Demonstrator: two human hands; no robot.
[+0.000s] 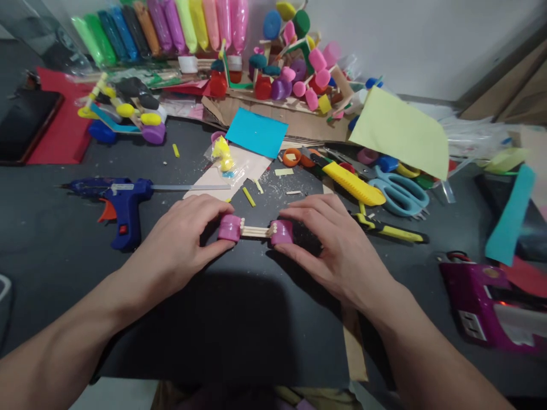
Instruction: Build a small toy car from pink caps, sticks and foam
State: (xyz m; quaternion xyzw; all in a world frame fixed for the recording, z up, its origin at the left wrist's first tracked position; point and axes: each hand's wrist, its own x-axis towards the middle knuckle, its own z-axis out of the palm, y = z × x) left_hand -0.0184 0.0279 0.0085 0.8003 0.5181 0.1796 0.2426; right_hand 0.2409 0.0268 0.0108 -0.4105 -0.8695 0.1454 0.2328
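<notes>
Between my hands, low over the dark tabletop, is a small craft piece: several pale wooden sticks (255,231) joining two pink-purple bottle caps. My left hand (182,233) pinches the left bottle cap (229,228) between thumb and fingers. On the other end, my right hand (327,239) has its thumb and fingers on the right bottle cap (282,232). Left of my left hand lies a blue glue gun (123,199) with a clear glue stick poking out. Close to my right hand are a yellow box cutter (352,182) and yellow-black pliers (388,229).
Light-blue scissors (401,192) lie right of the cutter. A craft car (123,111) stands at the back left. Coloured clay packs (166,28) line the wall. Blue paper (257,133) and yellow-green paper (401,131) lie behind. A magenta device (478,307) sits at the right.
</notes>
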